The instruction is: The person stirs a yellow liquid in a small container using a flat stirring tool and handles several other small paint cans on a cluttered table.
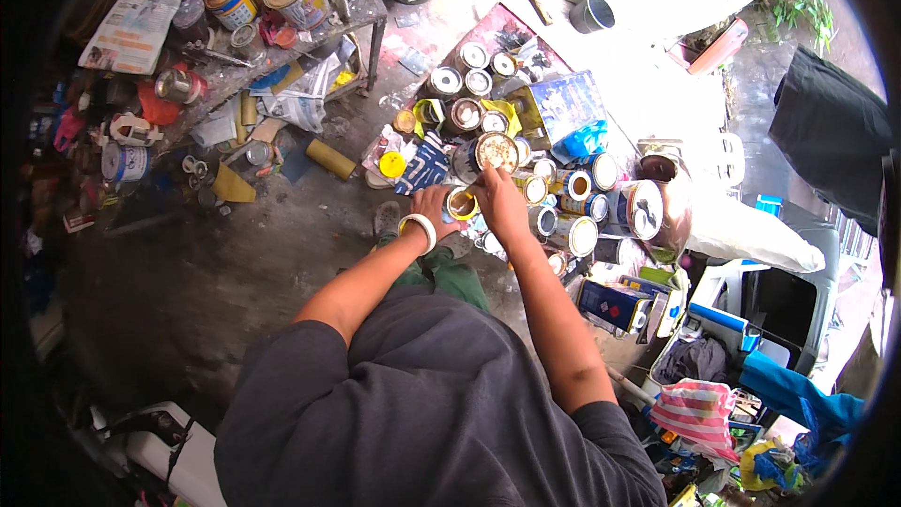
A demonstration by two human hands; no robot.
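A creased shirt (pixel 422 385) is spreading; left fingers (pixel 435 201) are clasping a round metal can (pixel 461 203), right fingers (pixel 490 182) bending alongside, their pinch unclear.

Daylight harsh beyond and right of the rectangular tin (pixel 569 99); pale surface (pixel 662 56) there blown out to white. Bright glints on the copper-coloured vessel (pixel 674 208), nearer me. Left of the tin, floor (pixel 188 272) dim, detail murky. My left hand (pixel 431 202) and right hand (pixel 501 201), this side of the tin, well lit. Rim black, edges bowed.
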